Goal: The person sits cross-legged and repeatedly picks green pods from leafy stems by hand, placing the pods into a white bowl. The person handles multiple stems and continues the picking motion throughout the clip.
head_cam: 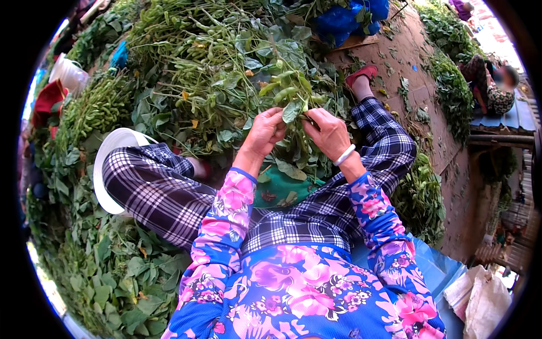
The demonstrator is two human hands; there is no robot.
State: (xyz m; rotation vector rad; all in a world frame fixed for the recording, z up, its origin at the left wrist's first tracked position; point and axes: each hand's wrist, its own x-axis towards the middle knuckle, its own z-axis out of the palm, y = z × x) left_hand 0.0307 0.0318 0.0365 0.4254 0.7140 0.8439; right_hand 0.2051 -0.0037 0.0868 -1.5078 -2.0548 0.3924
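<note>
Between my knees, both hands meet at a leafy plant sprig with plump green bean pods (286, 94), likely soybean. The fingers of my left hand (267, 129) pinch a leaf (292, 111) of the sprig. My right hand (327, 132), with a pale bangle on its wrist, grips the stem close beside it; its fingertips are partly hidden. Under the hands, a green cloth or sheet (288, 188) lies across my lap with a few dry leaves on it. A large heap of podded bean plants (190, 63) spreads in front of my hands.
A white plastic bucket (101, 173) stands by my left knee, with leafy stems (114, 275) around it. Another white bucket (70, 74) and a red cloth (48, 99) are at far left. Blue plastic (338, 23) lies ahead. At far right sits another person (499, 95).
</note>
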